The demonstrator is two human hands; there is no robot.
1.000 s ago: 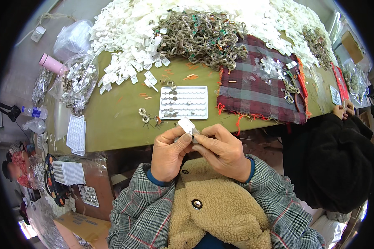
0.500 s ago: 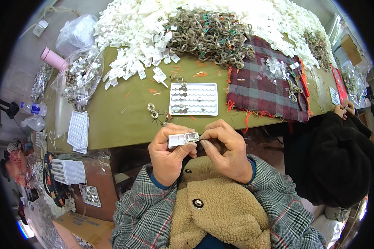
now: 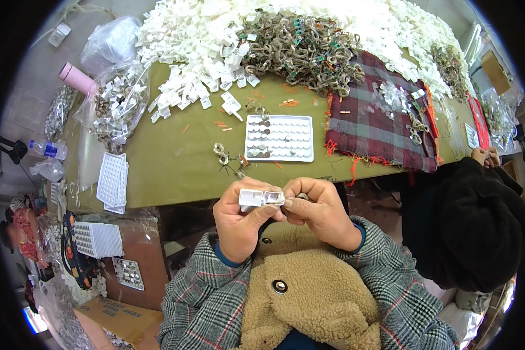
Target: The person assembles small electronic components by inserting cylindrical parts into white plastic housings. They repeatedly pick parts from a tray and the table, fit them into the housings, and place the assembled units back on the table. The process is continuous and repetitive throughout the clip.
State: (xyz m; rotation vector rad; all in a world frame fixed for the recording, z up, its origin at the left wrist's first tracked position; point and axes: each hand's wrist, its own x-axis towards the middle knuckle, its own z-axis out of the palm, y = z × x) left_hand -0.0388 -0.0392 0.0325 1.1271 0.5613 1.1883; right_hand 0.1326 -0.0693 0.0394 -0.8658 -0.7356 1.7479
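Up in front of my chest, my left hand (image 3: 238, 223) grips a small white plastic case (image 3: 251, 198) between thumb and fingers. Its right-hand part is an uncovered compartment with a dull inside. My right hand (image 3: 322, 213) is closed, thumb and fingertips pressed together at the case's right end; whether they pinch the case or something small in it is hidden. Just beyond the hands, a white tray (image 3: 300, 153) of round pockets lies on the table (image 3: 186, 169) with several coin-like discs in it. Coiled wire pieces (image 3: 220, 153) lie to its left.
A large heap of white plastic pieces (image 3: 186, 46) and a tangled pile of wire loops (image 3: 300, 49) cover the far table. A plaid cloth (image 3: 367, 128) lies right. Left are a filled clear bag (image 3: 119, 108), a pink bottle (image 3: 76, 77) and stacked trays (image 3: 112, 181). A co-worker (image 3: 469, 227) sits right.
My right hand has moved in against the case's right end, its fingers closing there. My left hand still holds the case. The whole view has shifted slightly.
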